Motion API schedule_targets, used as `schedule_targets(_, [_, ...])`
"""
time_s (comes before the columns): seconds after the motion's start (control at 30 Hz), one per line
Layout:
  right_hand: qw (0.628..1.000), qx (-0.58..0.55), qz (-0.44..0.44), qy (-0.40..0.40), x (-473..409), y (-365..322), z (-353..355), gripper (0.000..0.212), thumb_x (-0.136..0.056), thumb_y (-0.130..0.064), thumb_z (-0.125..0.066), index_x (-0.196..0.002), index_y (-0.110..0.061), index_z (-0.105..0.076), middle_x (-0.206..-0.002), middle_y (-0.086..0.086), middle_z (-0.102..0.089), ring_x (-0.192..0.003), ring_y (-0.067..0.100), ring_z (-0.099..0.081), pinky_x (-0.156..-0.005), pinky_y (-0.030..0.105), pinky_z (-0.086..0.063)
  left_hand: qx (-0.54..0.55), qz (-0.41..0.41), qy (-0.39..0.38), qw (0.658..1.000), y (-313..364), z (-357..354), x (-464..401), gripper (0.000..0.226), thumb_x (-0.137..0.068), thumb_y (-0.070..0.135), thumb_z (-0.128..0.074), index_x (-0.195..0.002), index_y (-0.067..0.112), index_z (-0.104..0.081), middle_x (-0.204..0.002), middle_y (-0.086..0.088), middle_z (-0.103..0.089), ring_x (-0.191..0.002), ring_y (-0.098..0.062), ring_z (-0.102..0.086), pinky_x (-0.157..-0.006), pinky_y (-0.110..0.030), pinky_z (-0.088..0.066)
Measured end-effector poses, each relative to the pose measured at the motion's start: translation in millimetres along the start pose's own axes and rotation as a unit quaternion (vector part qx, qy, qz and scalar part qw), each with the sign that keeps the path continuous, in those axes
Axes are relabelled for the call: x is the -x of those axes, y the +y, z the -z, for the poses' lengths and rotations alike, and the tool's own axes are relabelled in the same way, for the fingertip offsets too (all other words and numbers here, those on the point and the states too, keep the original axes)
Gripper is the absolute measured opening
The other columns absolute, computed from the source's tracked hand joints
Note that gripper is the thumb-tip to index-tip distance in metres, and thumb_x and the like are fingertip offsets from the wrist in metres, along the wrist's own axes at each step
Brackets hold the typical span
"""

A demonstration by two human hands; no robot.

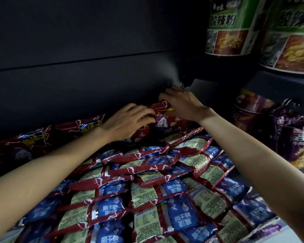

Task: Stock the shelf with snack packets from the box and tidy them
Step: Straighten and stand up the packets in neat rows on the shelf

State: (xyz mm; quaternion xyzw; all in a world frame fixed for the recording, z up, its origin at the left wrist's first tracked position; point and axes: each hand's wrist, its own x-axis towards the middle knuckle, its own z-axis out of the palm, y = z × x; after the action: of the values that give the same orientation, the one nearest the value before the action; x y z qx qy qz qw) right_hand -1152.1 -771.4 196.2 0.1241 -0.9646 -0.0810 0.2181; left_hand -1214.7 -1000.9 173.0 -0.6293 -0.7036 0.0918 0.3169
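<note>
A large red snack pack stands upright at the back of the shelf, printed with a purple-hatted figure. My left hand grips its upper left part with curled fingers. My right hand holds its top right corner against the dark back wall. More large red packs stand in a row to the left along the back. In front of them lie several small red, blue and cream snack packets in overlapping rows, filling the shelf down to the front.
The dark back panel rises behind the packs. Green noodle tubs stand on an upper shelf at the top right. Purple cups and purple packets fill the neighbouring section on the right.
</note>
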Motion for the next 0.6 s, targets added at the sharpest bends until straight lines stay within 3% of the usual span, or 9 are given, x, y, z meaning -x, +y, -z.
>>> schedule_targets(0.1, [0.999,0.028,-0.001,0.044,4,-3,0,0.052,-0.07,-0.029,-0.079,-0.115,-0.012,-0.059,-0.111,0.011,-0.06,-0.109,0.032,-0.052,-0.092,0.041,-0.04,-0.038,-0.089,-0.066,0.993,7,-5,-15,0.072,-0.072,0.022,-0.074,-0.137,0.014,-0.044,-0.147,-0.007,-0.039,-0.136,-0.025,-0.032,-0.113,-0.042,-0.013])
schedule_targets(0.2, [0.992,0.02,-0.026,0.122,14,-8,-3,0.047,-0.068,-0.021,-0.079,-0.109,-0.009,-0.059,-0.105,0.013,-0.06,-0.098,0.033,-0.056,-0.085,0.04,-0.045,-0.063,-0.065,-0.201,0.975,5,-14,-29,0.088,-0.086,0.044,-0.06,-0.149,0.024,-0.002,-0.155,0.002,0.011,-0.14,-0.016,0.017,-0.112,-0.043,0.019])
schedule_targets(0.23, [0.987,0.003,-0.033,0.159,21,-12,-2,0.042,-0.07,-0.017,-0.076,-0.106,-0.008,-0.057,-0.103,0.013,-0.06,-0.093,0.032,-0.058,-0.081,0.039,-0.047,-0.067,-0.056,-0.233,0.969,1,-16,-31,0.09,-0.087,0.047,-0.058,-0.149,0.025,0.004,-0.153,0.004,0.02,-0.138,-0.014,0.024,-0.111,-0.042,0.022])
schedule_targets(0.3, [0.976,-0.051,-0.003,0.214,39,-17,-1,0.025,-0.081,-0.018,-0.066,-0.101,-0.01,-0.053,-0.095,0.01,-0.059,-0.08,0.027,-0.058,-0.068,0.036,-0.051,-0.03,-0.059,-0.219,0.974,-7,-17,-33,0.091,-0.084,0.047,-0.061,-0.149,0.025,0.0,-0.153,0.004,0.019,-0.14,-0.013,0.022,-0.113,-0.041,0.019])
schedule_targets(0.37, [0.984,-0.131,0.038,0.112,59,-20,2,0.026,-0.091,-0.037,-0.05,-0.105,-0.015,-0.054,-0.097,0.005,-0.061,-0.078,0.022,-0.06,-0.067,0.036,-0.054,-0.017,-0.082,-0.183,0.979,-13,-21,-31,0.096,-0.078,0.051,-0.065,-0.148,0.025,-0.006,-0.154,0.002,0.011,-0.143,-0.016,0.013,-0.115,-0.044,0.014])
schedule_targets(0.4, [0.988,-0.149,0.037,0.008,65,-21,3,0.039,-0.091,-0.051,-0.041,-0.111,-0.022,-0.055,-0.108,0.001,-0.061,-0.092,0.021,-0.06,-0.079,0.038,-0.053,-0.026,-0.093,-0.171,0.98,-14,-22,-30,0.099,-0.075,0.056,-0.066,-0.147,0.025,-0.006,-0.154,0.001,0.007,-0.144,-0.017,0.009,-0.115,-0.045,0.013])
schedule_targets(0.47, [0.97,-0.147,0.007,-0.192,73,-17,1,0.059,-0.086,-0.074,-0.025,-0.125,-0.037,-0.051,-0.136,-0.009,-0.048,-0.128,0.016,-0.042,-0.107,0.04,-0.036,-0.042,-0.1,-0.171,0.979,-16,-23,-31,0.103,-0.072,0.06,-0.066,-0.146,0.025,-0.004,-0.154,0.002,0.008,-0.143,-0.015,0.011,-0.113,-0.046,0.017])
schedule_targets(0.53, [0.922,-0.216,-0.059,-0.315,78,-14,0,0.061,-0.087,-0.073,-0.026,-0.137,-0.042,-0.042,-0.147,-0.01,-0.039,-0.138,0.015,-0.031,-0.113,0.036,-0.026,-0.049,-0.093,-0.183,0.977,-18,-26,-31,0.103,-0.074,0.059,-0.065,-0.149,0.026,-0.002,-0.155,0.003,0.013,-0.142,-0.013,0.017,-0.11,-0.046,0.023])
schedule_targets(0.6, [0.902,-0.273,-0.093,-0.321,83,-11,-4,0.054,-0.093,-0.06,-0.037,-0.141,-0.035,-0.041,-0.146,-0.003,-0.043,-0.136,0.021,-0.037,-0.11,0.034,-0.03,-0.061,-0.097,-0.169,0.979,-21,-30,-30,0.098,-0.077,0.056,-0.063,-0.15,0.026,-0.005,-0.157,0.002,0.011,-0.142,-0.014,0.018,-0.11,-0.047,0.023])
